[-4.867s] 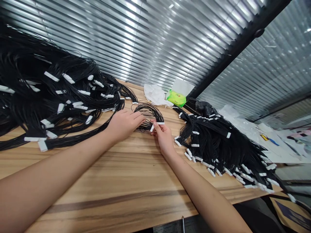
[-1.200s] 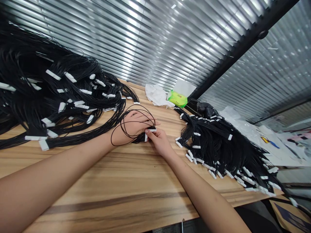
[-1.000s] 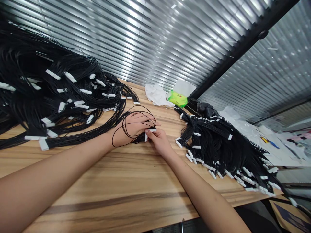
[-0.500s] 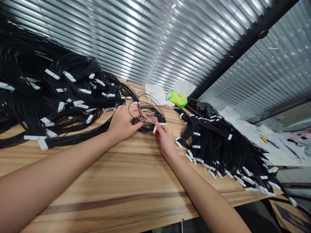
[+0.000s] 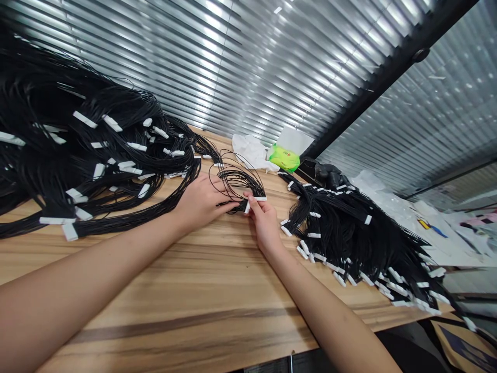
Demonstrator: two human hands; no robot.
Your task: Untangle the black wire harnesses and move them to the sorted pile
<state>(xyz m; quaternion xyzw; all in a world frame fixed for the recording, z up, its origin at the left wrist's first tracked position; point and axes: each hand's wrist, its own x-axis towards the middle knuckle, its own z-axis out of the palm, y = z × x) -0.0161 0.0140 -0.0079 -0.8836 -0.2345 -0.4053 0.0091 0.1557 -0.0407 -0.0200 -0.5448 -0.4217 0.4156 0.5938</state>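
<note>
A wire harness of thin black wires loops up off the wood table in front of me, with a white connector on its end. My right hand pinches the harness close to its white connectors, thumb on top. From the left, my left hand reaches in with thumb and fingers around the wires, their tips partly hidden by the loop. A few loose wires arch above the left fingers. Under the left wrist runs another black wire bundle lying on the table.
On the left rises a big heap of black harnesses with white connectors. Another pile spreads to the right. Behind the loop sit a green packet and crumpled white paper. Metal blinds stand beyond the table.
My left hand has slid slightly down and to the right along the wires, its fingers nearer the right hand. The right hand keeps its pinch in the same place.
</note>
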